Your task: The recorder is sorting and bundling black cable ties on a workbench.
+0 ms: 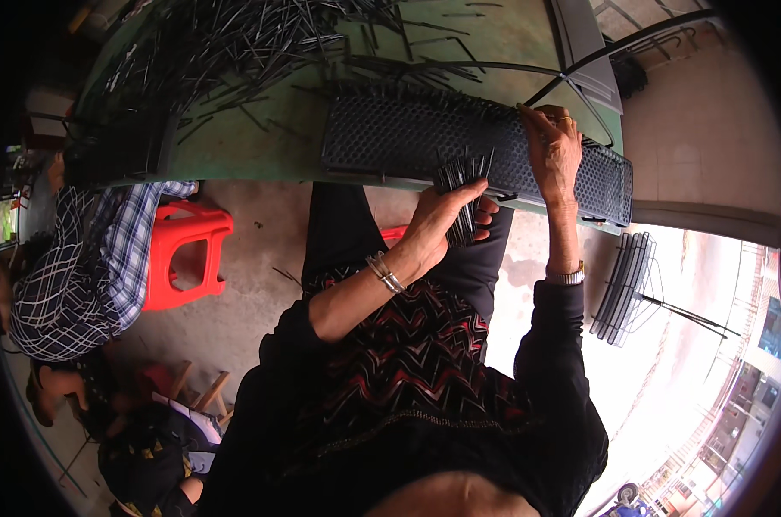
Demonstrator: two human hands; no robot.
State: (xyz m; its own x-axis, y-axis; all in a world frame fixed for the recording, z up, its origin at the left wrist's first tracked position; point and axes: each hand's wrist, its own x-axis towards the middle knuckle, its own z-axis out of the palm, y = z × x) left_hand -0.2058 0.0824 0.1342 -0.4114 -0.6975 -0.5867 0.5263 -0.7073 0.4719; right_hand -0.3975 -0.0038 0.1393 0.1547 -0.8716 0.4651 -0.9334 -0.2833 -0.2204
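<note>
A bundle of thin black sticks (pixel 464 177) is wrapped in the fingers of my left hand (pixel 438 215), in front of the table's near edge. Just beyond it lies a long black tray (pixel 382 142) with a grid of small holes. Several thin sticks stand up along the tray's far edge. Over the right half of the tray, my right hand (pixel 556 155) points its fingertips down at that far edge, thumb and fingers pressed together. Whatever is pinched there is too small or too hidden to make out.
On the green table (pixel 235 155) a large loose heap of black sticks (pixel 261 43) spreads at the far left. A thin black curved rod (pixel 631 39) crosses above the tray. A red stool (pixel 183 254) and a person in checked sleeves (pixel 97 267) are left; a grey rack (pixel 625 289) stands right.
</note>
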